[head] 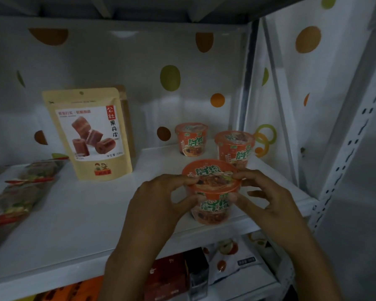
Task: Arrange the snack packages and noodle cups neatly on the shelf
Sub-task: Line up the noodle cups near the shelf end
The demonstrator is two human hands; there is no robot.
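Placing the third noodle cup (213, 206) on the shelf (85, 218)
Left hand (161, 198) and right hand (267, 196) are pinching its rim at five o'clock; two cups (191, 139) are standing behind; packets (20, 192) at nine o'clock are lying unsorted.

- second pouch (125, 118): only a brown strip shows behind the front snack pouch (89, 135); its face is hidden.
- flat snack packs (20, 187): cut by the left edge, print blurred.
- front noodle cup (212, 205): lid edges covered by fingers of the left hand (156, 205) and right hand (269, 198).
- right rear noodle cup (234, 146): base hidden behind the front noodle cup.
- lower-shelf boxes (167, 276) and white bag (232, 257): tops hidden by the shelf board (74, 224), text illegible.
- forearms: cut by the bottom edge.
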